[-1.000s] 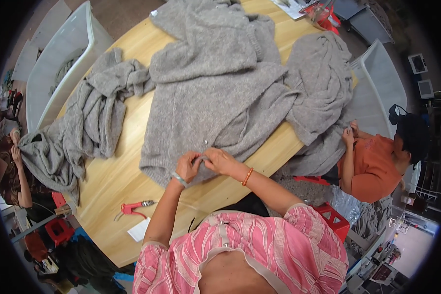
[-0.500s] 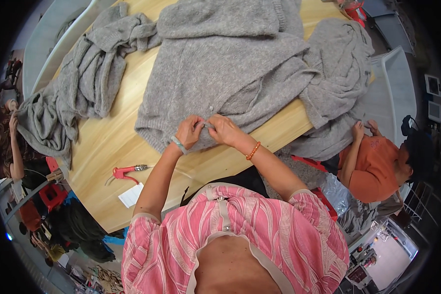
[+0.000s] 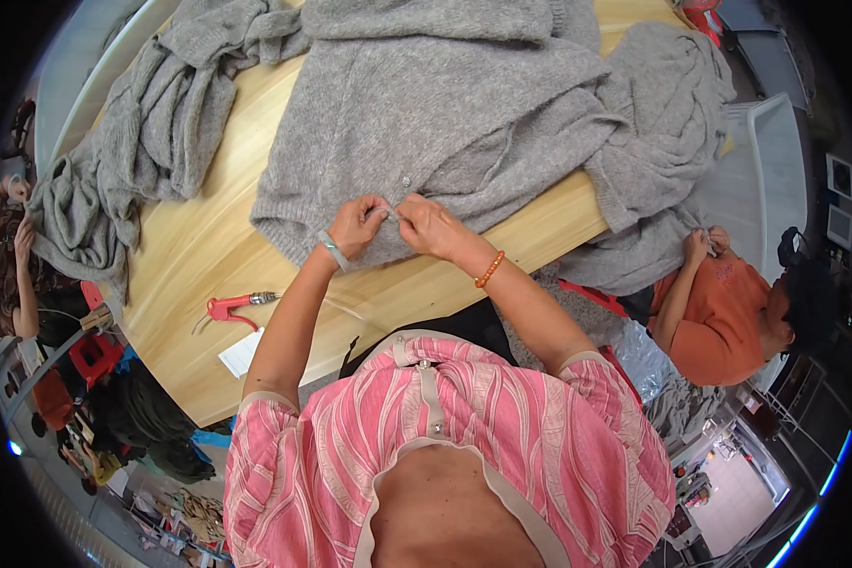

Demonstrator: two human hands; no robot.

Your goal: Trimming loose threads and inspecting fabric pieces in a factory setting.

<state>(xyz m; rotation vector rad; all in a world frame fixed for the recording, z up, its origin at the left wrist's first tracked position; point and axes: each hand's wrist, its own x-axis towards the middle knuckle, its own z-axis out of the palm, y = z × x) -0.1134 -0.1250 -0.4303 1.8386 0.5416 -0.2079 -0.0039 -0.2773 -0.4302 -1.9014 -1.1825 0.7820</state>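
A grey knit cardigan [image 3: 350,133] lies spread on the wooden table in front of me. My left hand [image 3: 358,227] pinches its near edge between thumb and fingers, with a pale band round the wrist. Close beside it, my right hand [image 3: 431,228] is also closed on the same edge, an orange beaded bracelet on that wrist. The fingertips of both hands almost meet, and the bit of knit between them is mostly hidden. Just beyond them a small shiny button [image 3: 406,181] shows on the knit.
A red air gun [image 3: 232,306] and a white paper slip [image 3: 241,355] lie on the table [image 3: 180,350] at left. More grey knitwear [image 3: 170,114] is heaped at left and right [image 3: 667,104]. A person in orange [image 3: 715,322] works at right, another person's arm [image 3: 25,275] at far left.
The whole picture has shifted slightly, with the table and garment now higher in it. Both my hands keep their pinch on the cardigan's edge, with little visible movement against the cloth.
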